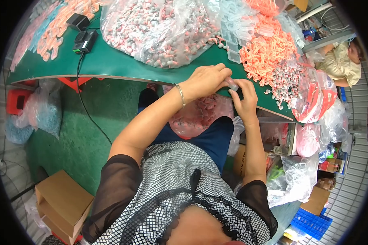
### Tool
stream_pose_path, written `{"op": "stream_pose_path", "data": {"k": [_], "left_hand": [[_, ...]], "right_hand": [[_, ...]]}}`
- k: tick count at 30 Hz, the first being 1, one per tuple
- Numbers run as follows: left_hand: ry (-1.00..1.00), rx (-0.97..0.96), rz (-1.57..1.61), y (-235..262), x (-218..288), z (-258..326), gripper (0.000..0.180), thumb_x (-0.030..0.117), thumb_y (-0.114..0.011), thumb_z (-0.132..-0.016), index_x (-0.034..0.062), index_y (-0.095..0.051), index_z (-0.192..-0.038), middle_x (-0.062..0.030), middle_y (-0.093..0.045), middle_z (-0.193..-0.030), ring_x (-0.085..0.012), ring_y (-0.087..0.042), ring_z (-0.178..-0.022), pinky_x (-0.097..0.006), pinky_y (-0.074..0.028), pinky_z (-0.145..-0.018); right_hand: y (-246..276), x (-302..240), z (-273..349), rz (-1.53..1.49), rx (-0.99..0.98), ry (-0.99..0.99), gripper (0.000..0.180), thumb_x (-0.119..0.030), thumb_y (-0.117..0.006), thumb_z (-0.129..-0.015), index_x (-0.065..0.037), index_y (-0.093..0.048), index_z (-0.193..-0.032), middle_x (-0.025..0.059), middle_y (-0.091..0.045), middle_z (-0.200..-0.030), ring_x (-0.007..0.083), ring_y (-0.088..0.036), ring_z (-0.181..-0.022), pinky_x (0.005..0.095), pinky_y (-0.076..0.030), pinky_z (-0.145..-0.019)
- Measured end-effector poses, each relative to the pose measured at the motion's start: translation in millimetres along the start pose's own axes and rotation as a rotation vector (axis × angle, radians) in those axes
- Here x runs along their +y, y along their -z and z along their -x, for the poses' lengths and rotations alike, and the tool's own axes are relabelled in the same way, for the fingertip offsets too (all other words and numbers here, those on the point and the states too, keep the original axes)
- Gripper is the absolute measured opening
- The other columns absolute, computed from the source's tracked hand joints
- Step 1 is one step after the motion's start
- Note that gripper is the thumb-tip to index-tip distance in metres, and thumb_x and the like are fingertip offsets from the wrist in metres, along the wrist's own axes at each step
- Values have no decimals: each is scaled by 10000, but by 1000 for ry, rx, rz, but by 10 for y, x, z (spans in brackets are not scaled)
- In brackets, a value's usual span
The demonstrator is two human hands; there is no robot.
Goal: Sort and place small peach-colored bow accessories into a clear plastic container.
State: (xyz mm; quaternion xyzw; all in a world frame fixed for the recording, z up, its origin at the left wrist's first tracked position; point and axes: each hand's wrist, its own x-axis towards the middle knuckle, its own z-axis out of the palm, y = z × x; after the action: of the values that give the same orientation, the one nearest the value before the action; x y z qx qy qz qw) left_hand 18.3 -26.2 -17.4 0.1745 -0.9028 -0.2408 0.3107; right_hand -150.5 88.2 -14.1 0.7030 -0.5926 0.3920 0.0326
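Observation:
Above my lap at the table's front edge, my left hand point(208, 80) and my right hand point(246, 98) meet around a small translucent plastic case point(233, 85). Both hands pinch it between thumb and fingers, and the fingers partly hide it. Just below, a clear bag point(200, 118) of pink pieces rests between my knees. Beyond my left hand lies a big clear bag point(163, 36) full of small rounded grey-and-pink pieces that look like earplugs. Nearest my right hand are a heap of orange cords point(259, 51) and a loose pile of grey-and-pink pieces point(288, 81).
Clear plastic cases point(233, 51) lie beside the cords on the green table point(122, 65). Rows of orange-filled cases point(55, 41) and a black power adapter point(86, 41) with a hanging cable are at left. A cardboard box point(65, 200) stands on the floor. Another person point(341, 61) is far right.

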Motion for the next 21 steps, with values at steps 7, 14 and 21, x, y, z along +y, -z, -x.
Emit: {"op": "stream_pose_path", "data": {"k": [7, 14, 21], "left_hand": [[-62, 90, 19, 61, -79, 54, 200, 250, -690, -842, 56, -640, -858, -103, -593, -811, -333, -633, -737, -431, -494, -614], [-104, 272, -80, 92, 143, 358, 217, 263, -735, -786, 82, -619, -816, -89, -540, -730, -298, -582, -628, -409, -469, -548], [-120, -42, -78, -858, 85, 915, 209, 275, -700, -796, 85, -618, -760, -83, -569, -723, -267, -628, -667, -399, -497, -582]], "right_hand": [[-72, -88, -65, -162, -25, -179, 254, -13, -708, -801, -25, -663, -1050, 125, -620, -930, 256, -637, -876, 324, -504, -749], [-79, 150, -418, -250, -35, -109, 175, -92, -665, -860, -38, -684, -1025, 99, -652, -948, 243, -619, -842, 343, -488, -758], [-216, 296, -474, 361, 54, -3, 105, -106, -680, -817, -85, -668, -919, 74, -611, -944, 271, -591, -917, 416, -445, -795]]}}
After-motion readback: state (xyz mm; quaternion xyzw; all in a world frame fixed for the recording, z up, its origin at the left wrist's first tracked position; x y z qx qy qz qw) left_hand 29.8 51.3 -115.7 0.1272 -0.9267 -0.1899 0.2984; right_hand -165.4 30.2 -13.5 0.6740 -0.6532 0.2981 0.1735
